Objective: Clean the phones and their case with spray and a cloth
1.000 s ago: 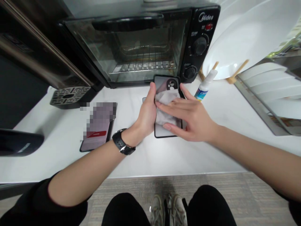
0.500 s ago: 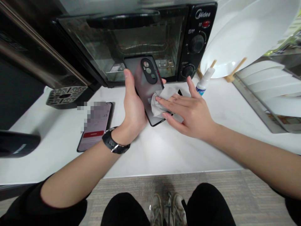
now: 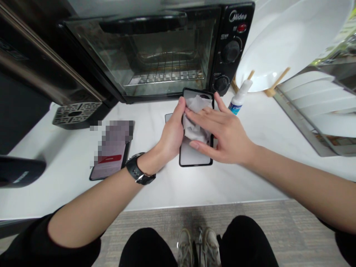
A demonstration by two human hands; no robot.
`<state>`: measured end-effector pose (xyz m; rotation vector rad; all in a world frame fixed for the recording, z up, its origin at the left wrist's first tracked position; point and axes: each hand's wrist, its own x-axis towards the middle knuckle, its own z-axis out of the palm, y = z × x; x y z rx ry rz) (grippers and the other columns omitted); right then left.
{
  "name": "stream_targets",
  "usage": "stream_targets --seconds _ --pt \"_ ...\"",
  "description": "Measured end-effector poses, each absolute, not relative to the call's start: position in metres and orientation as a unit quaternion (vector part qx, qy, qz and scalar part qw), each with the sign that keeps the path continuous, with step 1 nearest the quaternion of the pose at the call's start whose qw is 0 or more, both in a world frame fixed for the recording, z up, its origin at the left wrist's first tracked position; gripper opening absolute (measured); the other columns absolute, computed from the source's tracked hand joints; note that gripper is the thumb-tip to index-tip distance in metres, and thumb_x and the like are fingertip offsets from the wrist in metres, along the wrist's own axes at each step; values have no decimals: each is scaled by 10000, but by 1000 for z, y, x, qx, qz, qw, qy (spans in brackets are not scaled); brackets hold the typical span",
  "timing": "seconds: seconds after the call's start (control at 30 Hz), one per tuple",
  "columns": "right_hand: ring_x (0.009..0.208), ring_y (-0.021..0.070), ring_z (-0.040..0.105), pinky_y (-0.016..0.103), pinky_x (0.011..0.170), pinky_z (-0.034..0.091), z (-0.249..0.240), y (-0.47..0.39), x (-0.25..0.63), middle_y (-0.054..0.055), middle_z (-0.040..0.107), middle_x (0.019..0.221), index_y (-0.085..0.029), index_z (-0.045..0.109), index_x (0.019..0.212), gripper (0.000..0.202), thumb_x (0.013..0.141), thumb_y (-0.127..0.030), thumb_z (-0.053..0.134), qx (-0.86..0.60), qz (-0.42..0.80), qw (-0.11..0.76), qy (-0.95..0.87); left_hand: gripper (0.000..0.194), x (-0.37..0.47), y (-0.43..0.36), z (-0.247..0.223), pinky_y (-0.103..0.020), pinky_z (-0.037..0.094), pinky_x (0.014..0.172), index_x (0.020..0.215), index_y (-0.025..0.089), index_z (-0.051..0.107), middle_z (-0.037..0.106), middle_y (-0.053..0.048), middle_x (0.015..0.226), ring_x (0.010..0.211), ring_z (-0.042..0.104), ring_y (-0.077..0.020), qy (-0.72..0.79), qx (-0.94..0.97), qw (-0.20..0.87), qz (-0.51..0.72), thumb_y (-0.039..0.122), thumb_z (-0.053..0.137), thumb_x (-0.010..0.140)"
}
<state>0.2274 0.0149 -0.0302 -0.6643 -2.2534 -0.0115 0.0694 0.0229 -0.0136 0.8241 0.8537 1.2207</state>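
Note:
My left hand (image 3: 172,129) grips a translucent phone case (image 3: 194,157) with a black rim by its left edge. The thumb lies along the rim; the other fingers are hidden behind. The case is held nearly upright over the counter, its camera cutout partly covered at the top right. With the fingers of my right hand (image 3: 222,129), I hold a crumpled white tissue (image 3: 197,105) flat against the case's surface. My right thumb is spread lower down. Behind my left hand, the corner of a flat, dark-edged object (image 3: 167,117) shows on the counter.
A phone (image 3: 107,170) with a lit, partly blurred screen lies to the left on the white counter (image 3: 167,189). A black toaster oven (image 3: 164,92) stands behind. To the right are a small spray bottle (image 3: 237,100), a large white plate (image 3: 286,55) and a dish rack (image 3: 308,126).
The phone case has come lower and to the right, turning from a tilt to nearly upright. The tissue has moved up to its upper part, partly over the camera cutout.

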Motion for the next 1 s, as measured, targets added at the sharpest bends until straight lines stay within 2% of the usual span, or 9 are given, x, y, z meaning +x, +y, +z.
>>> stream_targets --seconds 0.1,0.2,0.33,0.4,0.47,0.53,0.6,0.73,1.0 --pt "978 201 774 569 1300 331 -28 11 225 53 807 992 -139 701 1318 403 1031 -395 582 -166 26 382 -909 545 64 24 -6 -406 457 1228 1245 134 694 792 -127 1175 1367 645 -239 334 365 656 570 485 296 1123" --pt "888 149 782 511 1302 355 -26 9 225 -1 822 945 -208 771 1184 268 1041 -299 563 -146 14 383 -912 609 58 24 0 -437 561 1099 1191 163 656 789 -97 1005 1043 779 -238 306 388 608 621 532 177 1120" --pt "892 171 798 561 1365 210 -25 9 227 -20 831 980 -271 785 1176 296 1055 -298 516 -252 -18 382 -889 584 55 26 3 -440 644 854 1169 231 613 760 -46 900 714 752 -212 321 380 583 642 572 144 1102" --pt "961 197 796 599 1371 158 -26 10 228 -6 833 1036 -263 742 1282 337 1063 -342 500 -289 -29 370 -883 576 57 27 4 -442 636 908 1220 223 622 772 -78 906 808 776 -249 322 367 586 648 564 173 1100" --pt "1105 224 770 625 1363 144 -28 11 227 26 819 1153 -231 658 1413 412 1073 -376 475 -298 -37 354 -886 576 62 27 3 -421 583 1065 1251 189 652 793 -124 1038 1073 772 -280 314 365 594 645 532 212 1106" --pt "1258 261 708 652 1350 141 -29 13 227 71 781 1269 -202 553 1520 503 1079 -423 454 -311 -44 342 -886 541 67 26 -1 -379 494 1193 1264 174 682 778 -124 1223 1359 650 -258 308 373 610 627 495 273 1113" --pt "1381 312 623 681 1333 151 -30 14 227 133 719 1385 -168 460 1586 604 1073 -487 449 -340 -49 332 -878 474 72 23 -7 -376 421 1258 1318 191 677 756 -80 1318 1489 533 -212 326 368 633 598 442 328 1118" --pt "1440 357 564 682 1321 190 -29 15 227 183 639 1492 -141 450 1586 706 1038 -585 482 -355 -31 335 -872 404 78 18 -14 -415 403 1269 1440 248 614 742 -38 1369 1514 501 -203 378 333 650 569 348 406 1108" --pt "1075 212 765 553 1300 339 -26 11 227 58 816 1086 -161 684 1350 433 1049 -440 545 -187 37 375 -907 525 70 15 -8 -439 472 1233 1277 186 714 763 -80 1317 1467 559 -269 342 360 623 604 511 339 1106"
